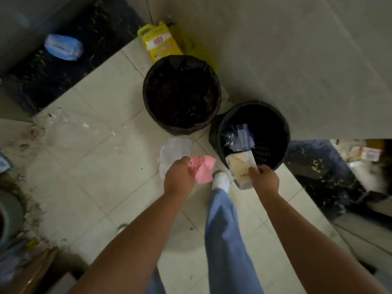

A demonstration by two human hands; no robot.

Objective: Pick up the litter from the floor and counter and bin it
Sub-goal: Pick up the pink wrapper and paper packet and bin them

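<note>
A soft blue plastic bag [63, 47] lies crumpled on a dark speckled slab at the upper left, well apart from both hands. Right of it a yellow plastic jug [158, 44] stands on the pale glossy tiled floor [89, 166], just behind a round bin lined with a black bag [182, 94], dark inside. In front of that bin a thin white crinkled sheet [175, 151] lies flat on the floor, partly under the left hand [180, 177], which is closed around a crumpled pink paper [202, 168]. A white shoe [221, 181] and a blue trouser leg [227, 240] stand between the arms. The right hand [266, 180] pinches the near end of a flat cream-coloured packet [241, 168], whose far end reaches over the rim of a second round black slotted bin [254, 132]. Clear, shiny plastic wrappers [240, 137] lie inside this bin.
</note>
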